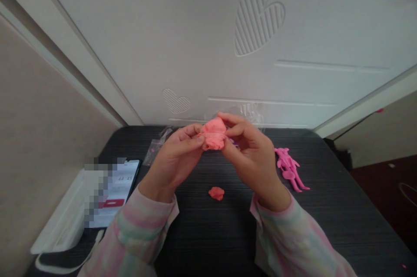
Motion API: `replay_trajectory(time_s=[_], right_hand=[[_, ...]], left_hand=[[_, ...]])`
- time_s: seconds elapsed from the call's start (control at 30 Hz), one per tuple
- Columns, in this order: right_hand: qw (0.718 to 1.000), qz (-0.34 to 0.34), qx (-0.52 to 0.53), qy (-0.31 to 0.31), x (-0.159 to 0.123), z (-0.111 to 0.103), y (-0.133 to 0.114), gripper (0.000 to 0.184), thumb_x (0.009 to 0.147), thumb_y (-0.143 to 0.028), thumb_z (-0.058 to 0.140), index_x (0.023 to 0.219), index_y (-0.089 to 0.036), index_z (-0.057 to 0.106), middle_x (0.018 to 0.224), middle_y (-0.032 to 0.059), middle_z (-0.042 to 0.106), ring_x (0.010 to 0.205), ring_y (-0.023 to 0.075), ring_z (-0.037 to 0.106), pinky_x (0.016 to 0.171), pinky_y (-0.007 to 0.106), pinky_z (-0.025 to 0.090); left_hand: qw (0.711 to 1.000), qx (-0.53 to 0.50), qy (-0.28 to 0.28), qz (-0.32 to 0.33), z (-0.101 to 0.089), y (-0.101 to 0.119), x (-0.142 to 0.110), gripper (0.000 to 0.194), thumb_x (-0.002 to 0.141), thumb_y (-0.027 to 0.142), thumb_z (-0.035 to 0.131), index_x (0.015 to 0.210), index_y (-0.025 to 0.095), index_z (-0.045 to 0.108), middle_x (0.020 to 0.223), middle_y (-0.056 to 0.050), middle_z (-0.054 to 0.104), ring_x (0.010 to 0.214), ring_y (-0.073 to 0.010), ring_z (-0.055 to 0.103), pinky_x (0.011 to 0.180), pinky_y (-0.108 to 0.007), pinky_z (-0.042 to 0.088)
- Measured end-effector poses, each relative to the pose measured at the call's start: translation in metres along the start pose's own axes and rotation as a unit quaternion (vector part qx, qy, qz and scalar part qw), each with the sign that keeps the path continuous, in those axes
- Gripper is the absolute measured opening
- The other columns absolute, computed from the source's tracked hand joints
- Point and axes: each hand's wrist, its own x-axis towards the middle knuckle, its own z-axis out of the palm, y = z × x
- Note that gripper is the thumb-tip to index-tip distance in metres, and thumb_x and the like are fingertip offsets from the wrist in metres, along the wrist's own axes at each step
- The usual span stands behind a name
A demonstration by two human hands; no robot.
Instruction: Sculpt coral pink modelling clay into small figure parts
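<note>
Between my two hands, above the dark table, is a lump of coral-pink modelling clay (pixel 214 133). Its top is smooth and rounded, and its lower edge looks ruffled. My left hand (pixel 179 155) pinches its left side with thumb and fingers. On the other side, my right hand (pixel 252 151) grips it, the index finger reaching over the top and the thumb low. A smaller, rough piece of the same clay (pixel 216 193) lies on the table below my hands. Something purple behind my right fingers is mostly hidden.
A pink figure (pixel 289 169) with long limbs lies at the right. Clear plastic bags (pixel 252 114) rest at the back by the white panel, another bag (pixel 152 151) at the left. A phone (pixel 125 185), a white case (pixel 61 216) and a white cable (pixel 61 270) occupy the left side.
</note>
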Motion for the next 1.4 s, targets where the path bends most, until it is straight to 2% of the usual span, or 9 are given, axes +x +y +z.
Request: replay_trajectory(time_s=[0.13, 0.3, 0.47, 0.63, 0.83, 0.97, 1.1, 1.23, 1.4], right_hand=[[1.0, -0.001, 0.022, 0.003, 0.001, -0.002, 0.002, 0.011, 0.073, -0.013, 0.059, 0.074, -0.023, 0.054, 0.105, 0.0047, 0.064, 0.098, 0.0183, 0.06, 0.086, 0.037, 0.046], [0.999, 0.009, 0.038, 0.025, -0.001, 0.001, 0.003, 0.012, 0.073, -0.012, 0.058, 0.074, -0.023, 0.053, 0.094, 0.002, 0.067, 0.085, 0.0164, 0.063, 0.077, 0.034, 0.048], [0.998, 0.03, 0.052, 0.035, -0.002, 0.003, -0.001, 0.012, 0.071, -0.012, 0.058, 0.072, -0.023, 0.054, 0.077, -0.0011, 0.067, 0.073, 0.0142, 0.062, 0.069, 0.03, 0.048], [0.982, 0.093, 0.16, 0.034, -0.001, 0.007, -0.001, 0.011, 0.068, -0.013, 0.058, 0.067, -0.023, 0.053, 0.071, -0.0025, 0.064, 0.066, 0.0118, 0.059, 0.062, 0.027, 0.047], [0.939, 0.144, 0.312, -0.033, -0.001, 0.012, 0.006, 0.013, 0.068, -0.021, 0.063, 0.066, -0.023, 0.051, 0.061, -0.0058, 0.056, 0.055, 0.0091, 0.05, 0.052, 0.023, 0.04], [0.909, 0.179, 0.367, -0.084, 0.002, 0.011, 0.005, 0.023, 0.063, -0.023, 0.069, 0.065, -0.023, 0.045, 0.057, -0.0078, 0.052, 0.051, 0.0075, 0.045, 0.049, 0.021, 0.037], [0.888, 0.199, 0.39, -0.14, 0.004, 0.003, 0.003, 0.023, 0.064, -0.017, 0.068, 0.073, -0.023, 0.047, 0.059, -0.0089, 0.052, 0.049, 0.0053, 0.045, 0.049, 0.018, 0.036], [0.918, 0.182, 0.316, -0.155, 0.003, -0.007, -0.001, 0.023, 0.068, -0.014, 0.065, 0.084, -0.024, 0.052, 0.067, -0.0067, 0.059, 0.058, 0.0067, 0.054, 0.055, 0.019, 0.041], [0.975, 0.11, 0.158, -0.107, 0.001, -0.013, -0.007, 0.022, 0.075, -0.012, 0.059, 0.093, -0.025, 0.055, 0.078, -0.0043, 0.064, 0.074, 0.0088, 0.06, 0.067, 0.021, 0.045]], left_hand=[[1.0, 0.005, -0.005, 0.02, 0.001, 0.0, -0.002, 0.008, 0.061, 0.017, 0.068, 0.067, 0.015, 0.064, 0.064, 0.0, 0.06, 0.062, -0.0106, 0.053, 0.065, -0.024, 0.042], [0.997, 0.033, 0.033, 0.065, 0.001, -0.001, -0.001, 0.011, 0.059, 0.016, 0.07, 0.069, 0.017, 0.065, 0.065, 0.001, 0.061, 0.062, -0.0106, 0.054, 0.065, -0.024, 0.042], [0.995, 0.045, 0.049, 0.069, 0.002, -0.001, -0.001, 0.008, 0.06, 0.018, 0.069, 0.066, 0.017, 0.064, 0.063, 0.001, 0.06, 0.062, -0.011, 0.054, 0.063, -0.024, 0.041], [0.997, 0.03, 0.057, 0.052, 0.0, 0.0, 0.0, 0.008, 0.058, 0.017, 0.07, 0.063, 0.016, 0.063, 0.065, 0.0, 0.061, 0.063, -0.011, 0.054, 0.062, -0.024, 0.041], [1.0, 0.001, 0.021, 0.023, -0.003, 0.0, 0.002, 0.016, 0.055, 0.025, 0.074, 0.062, 0.015, 0.063, 0.059, 0.001, 0.059, 0.054, -0.0093, 0.051, 0.053, -0.023, 0.039], [1.0, -0.005, 0.012, 0.006, -0.004, -0.001, 0.003, 0.016, 0.055, 0.025, 0.074, 0.062, 0.014, 0.062, 0.057, 0.001, 0.056, 0.05, -0.0081, 0.048, 0.048, -0.02, 0.037], [1.0, 0.005, 0.004, 0.023, -0.002, -0.003, 0.001, 0.01, 0.061, 0.02, 0.07, 0.063, 0.015, 0.061, 0.056, 0.003, 0.054, 0.048, -0.0057, 0.046, 0.045, -0.018, 0.035], [0.986, 0.13, 0.016, 0.099, -0.002, -0.001, -0.002, 0.006, 0.067, 0.02, 0.066, 0.069, 0.017, 0.061, 0.063, 0.004, 0.057, 0.054, -0.0063, 0.049, 0.051, -0.018, 0.039], [0.895, 0.407, 0.046, 0.176, -0.01, 0.009, -0.008, 0.008, 0.068, 0.018, 0.066, 0.074, 0.018, 0.06, 0.077, 0.001, 0.062, 0.073, -0.0124, 0.056, 0.068, -0.023, 0.042]])
